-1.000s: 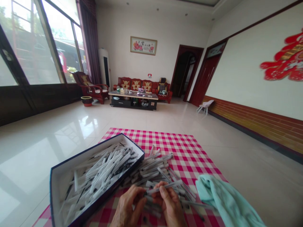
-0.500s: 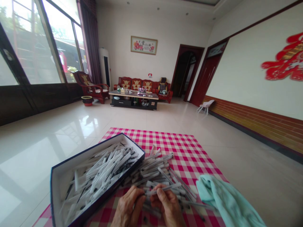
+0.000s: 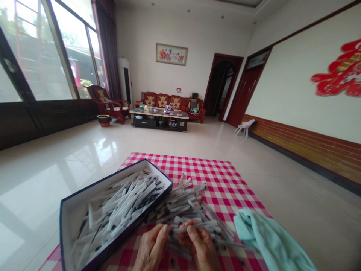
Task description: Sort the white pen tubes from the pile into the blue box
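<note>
Bare left hand [image 3: 152,248] and right hand [image 3: 199,244] close together at the bottom edge of the frame, fingers curled, thumbs and fingertips pinching one slim pen [image 3: 194,226] lying crosswise between them; wrists cut off by the frame. Directly behind and beneath the hands, a loose pile [image 3: 180,205] of more pens on a pink-and-white checked cloth [image 3: 228,184], its near part hidden by the fingers. Just left of the pile and against it, a lidless dark blue box [image 3: 104,180] with a white inside, packed with tangled pens [image 3: 121,210], single pens hard to tell apart in the heap, near corner running out of the frame. To the right of the hands, a crumpled teal towel [image 3: 267,241] on the cloth, cut off at the lower edge. Checked cloth showing past the far side of the pile, glossy tile floor [image 3: 70,162] beyond the cloth on every visible side. Far off across the room, small and hard to make out, a crowded coffee table [image 3: 146,122] before a red sofa [image 3: 162,101].
</note>
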{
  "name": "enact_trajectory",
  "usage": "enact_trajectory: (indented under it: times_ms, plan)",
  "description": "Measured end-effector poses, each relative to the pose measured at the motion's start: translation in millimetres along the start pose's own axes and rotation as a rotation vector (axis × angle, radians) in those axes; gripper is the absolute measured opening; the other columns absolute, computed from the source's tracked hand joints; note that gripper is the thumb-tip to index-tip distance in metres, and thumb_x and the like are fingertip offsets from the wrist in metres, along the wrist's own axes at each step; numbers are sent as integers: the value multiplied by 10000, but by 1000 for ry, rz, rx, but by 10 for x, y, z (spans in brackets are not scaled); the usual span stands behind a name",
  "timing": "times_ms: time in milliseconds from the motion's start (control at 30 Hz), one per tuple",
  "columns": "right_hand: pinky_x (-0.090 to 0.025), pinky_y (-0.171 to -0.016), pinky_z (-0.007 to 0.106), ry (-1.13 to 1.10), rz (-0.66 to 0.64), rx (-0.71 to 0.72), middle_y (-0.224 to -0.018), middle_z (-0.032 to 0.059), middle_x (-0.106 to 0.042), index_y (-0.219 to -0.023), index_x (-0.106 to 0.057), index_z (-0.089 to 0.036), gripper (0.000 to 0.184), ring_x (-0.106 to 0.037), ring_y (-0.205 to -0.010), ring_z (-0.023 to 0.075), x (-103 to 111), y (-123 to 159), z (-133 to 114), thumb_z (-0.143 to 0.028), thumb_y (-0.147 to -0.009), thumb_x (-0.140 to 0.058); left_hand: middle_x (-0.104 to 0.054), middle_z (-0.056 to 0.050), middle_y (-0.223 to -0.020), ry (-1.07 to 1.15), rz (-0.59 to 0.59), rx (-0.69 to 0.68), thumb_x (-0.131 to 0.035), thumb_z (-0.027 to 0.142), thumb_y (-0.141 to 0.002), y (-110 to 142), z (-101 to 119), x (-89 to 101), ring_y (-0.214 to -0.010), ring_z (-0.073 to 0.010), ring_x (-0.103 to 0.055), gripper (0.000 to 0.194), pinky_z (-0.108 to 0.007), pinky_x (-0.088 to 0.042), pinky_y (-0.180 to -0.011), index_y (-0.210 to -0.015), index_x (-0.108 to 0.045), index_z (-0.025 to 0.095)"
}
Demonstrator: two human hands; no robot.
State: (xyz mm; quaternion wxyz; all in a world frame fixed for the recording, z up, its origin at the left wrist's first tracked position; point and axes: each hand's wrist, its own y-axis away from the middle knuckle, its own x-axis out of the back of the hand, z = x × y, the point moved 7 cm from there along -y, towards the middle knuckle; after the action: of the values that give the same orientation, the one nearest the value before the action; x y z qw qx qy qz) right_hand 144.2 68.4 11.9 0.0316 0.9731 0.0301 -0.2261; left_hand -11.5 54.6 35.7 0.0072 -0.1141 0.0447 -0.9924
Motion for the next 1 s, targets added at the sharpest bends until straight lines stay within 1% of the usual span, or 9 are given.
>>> enact_trajectory:
  times_ms: [133, 200, 333, 467, 567, 667, 767, 833, 1000]
  plan:
    - [-532, -656, 341, 10, -16, 9, -817, 45, -697, -823, -689, -216, 201, -657, -731, 220, 2, 0, -36, -405, -754, -692, -561, -4, -684, 4, -34, -122, -505, 472, -845, 21, 140, 10, -619, -127, -486, 338, -196, -398, -567, -826, -613, 153]
    - [-530, -669, 346, 7, -35, 7, -826, 45, -697, -832, -688, -219, 193, -656, -738, 218, -22, 5, -47, -397, -759, -691, -541, 6, -650, -22, -16, -142, -502, 453, -852, 28, 157, 19, -591, -118, -466, 319, -186, -386, -544, -773, -599, 159]
    - [-528, -666, 333, -5, -59, 10, -830, 38, -706, -845, -690, -229, 166, -657, -729, 205, -60, 11, -43, -375, -766, -694, -457, 34, -584, -73, 16, -114, -442, 440, -887, 25, 103, -1, -537, -100, -406, 354, -178, -336, -491, -667, -518, 173]
    - [-530, -655, 323, -29, -57, 11, -832, 37, -719, -832, -697, -228, 176, -666, -724, 207, -69, 7, -2, -374, -736, -722, -379, 46, -550, -96, 24, -76, -374, 501, -892, -18, -31, -43, -522, -96, -353, 441, -192, -290, -479, -584, -404, 187]
    - [-532, -655, 320, -46, -34, 6, -837, 41, -725, -827, -699, -224, 187, -671, -730, 213, -48, 1, 25, -375, -721, -733, -340, 52, -523, -82, 13, 2, -336, 543, -887, -47, -140, -54, -501, -91, -320, 482, -197, -261, -456, -561, -375, 191]
    - [-534, -658, 324, -45, -12, 9, -845, 43, -725, -834, -698, -225, 189, -671, -739, 218, -16, -8, 25, -375, -724, -729, -386, 45, -520, -48, 27, 29, -361, 529, -887, -37, -119, -12, -499, -94, -361, 472, -193, -285, -462, -587, -448, 175]
    - [-534, -678, 332, -37, -23, 7, -858, 42, -722, -838, -697, -228, 179, -672, -761, 222, -13, -11, 18, -372, -735, -721, -512, 17, -609, 19, -13, -27, -458, 488, -861, -11, -5, 2, -558, -112, -455, 372, -190, -356, -514, -771, -584, 149]
    - [-534, -674, 328, -38, -26, 11, -846, 41, -720, -837, -698, -229, 181, -671, -759, 221, -22, -8, 14, -377, -734, -720, -555, 1, -664, 51, -29, -53, -502, 473, -841, -2, 32, 2, -583, -119, -487, 343, -191, -382, -532, -844, -605, 146]
    - [-535, -669, 333, -51, -2, 18, -836, 42, -720, -826, -700, -230, 189, -674, -732, 218, -33, 4, 26, -380, -716, -733, -475, 38, -532, 0, 5, -80, -443, 473, -875, -22, -24, -21, -490, -98, -436, 375, -179, -332, -468, -720, -578, 160]
